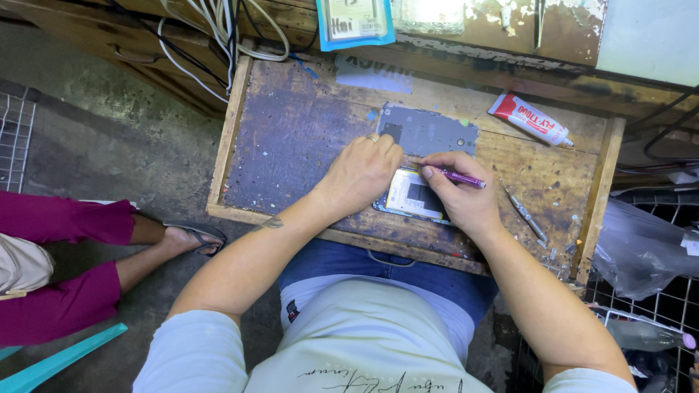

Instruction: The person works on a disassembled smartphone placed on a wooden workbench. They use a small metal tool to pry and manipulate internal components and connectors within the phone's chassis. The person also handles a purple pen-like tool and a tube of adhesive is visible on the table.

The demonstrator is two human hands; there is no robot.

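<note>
Seen from above my lap: my left hand (359, 175) lies flat, fingers curled down on the upper edge of an opened phone (412, 195), pinning it to the worn wooden tabletop (291, 138). My right hand (461, 198) pinches a slim purple tool (460, 177) like a pen, fingers closed round it, tip pointing toward my left hand over the phone's top corner. Steady downward pressure and a light, shallow touch seem wise here. Just beyond lies the grey back panel (429, 131); a spare metal tool (527, 216) rests to the right, a red-and-white glue tube (529, 120) farther off.
</note>
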